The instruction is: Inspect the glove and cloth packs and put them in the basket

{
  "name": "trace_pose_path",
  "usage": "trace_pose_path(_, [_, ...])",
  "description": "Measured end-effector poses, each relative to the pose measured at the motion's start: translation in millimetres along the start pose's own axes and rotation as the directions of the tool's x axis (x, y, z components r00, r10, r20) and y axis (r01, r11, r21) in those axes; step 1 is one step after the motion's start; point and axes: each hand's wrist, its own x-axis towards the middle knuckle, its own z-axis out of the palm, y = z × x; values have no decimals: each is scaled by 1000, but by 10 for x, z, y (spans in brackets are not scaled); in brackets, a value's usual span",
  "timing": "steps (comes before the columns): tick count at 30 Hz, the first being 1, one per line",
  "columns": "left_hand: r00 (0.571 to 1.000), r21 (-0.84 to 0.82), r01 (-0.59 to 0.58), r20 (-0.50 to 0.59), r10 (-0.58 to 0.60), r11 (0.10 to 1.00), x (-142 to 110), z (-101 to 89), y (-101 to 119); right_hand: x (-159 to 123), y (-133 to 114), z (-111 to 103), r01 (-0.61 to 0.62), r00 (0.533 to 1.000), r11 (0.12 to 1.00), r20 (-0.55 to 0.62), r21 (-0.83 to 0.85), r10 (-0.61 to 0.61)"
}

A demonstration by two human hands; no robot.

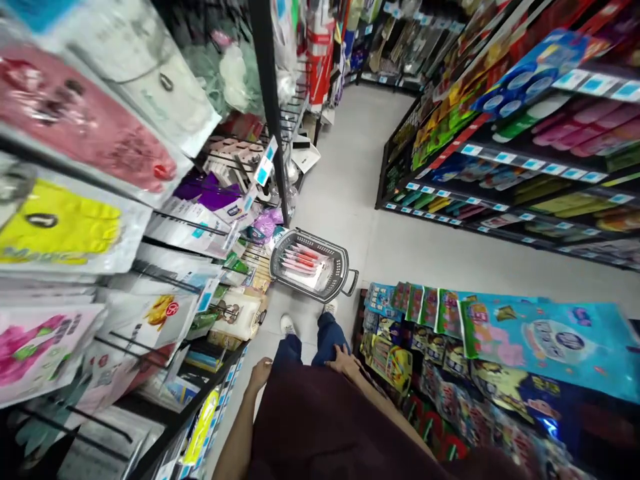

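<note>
My left hand (pixel 261 374) hangs beside my left leg, its fingers loosely bent and partly turned from view, with nothing seen in it. My right hand (pixel 346 364) is at my right thigh, fingers apart and holding nothing. On the floor just ahead of my shoes stands a dark grey shopping basket (pixel 334 291), its handle (pixel 351 283) folded out to the right. Inside it lie several flat white packets with red parts (pixel 303 259). Neither hand touches the basket.
On the left, a rack holds bagged gloves, among them a yellow pair (pixel 65 223) and a pink one (pixel 85 120). Blue snack-like bags (pixel 560 340) hang close on my right. Beyond, shelves (pixel 500 157) border an aisle with a grey floor (pixel 345 167).
</note>
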Motion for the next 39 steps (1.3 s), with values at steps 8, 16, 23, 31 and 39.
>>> trace_pose_path(8, [990, 121, -79, 123, 64, 990, 862, 29, 1037, 693, 252, 262, -196, 947, 979, 247, -58, 205])
trace_pose_path(16, [951, 180, -282, 186, 249, 943, 2198, 298, 2644, 1444, 636, 235, -248, 906, 966, 337, -71, 257])
trace_pose_path(23, [919, 280, -385, 203, 337, 879, 3234, 810, 3664, 1963, 798, 411, -288, 926, 957, 248, -30, 286])
trace_pose_path(31, [916, 431, -399, 224, 332, 809, 4140, 1433, 3901, 2470, 898, 489, -298, 934, 955, 208, -3, 292])
trace_pose_path(39, [923, 511, -384, 238, 303, 769, 4725, 1767, 3982, 2599, 1046, 495, -326, 927, 944, 208, 40, 312])
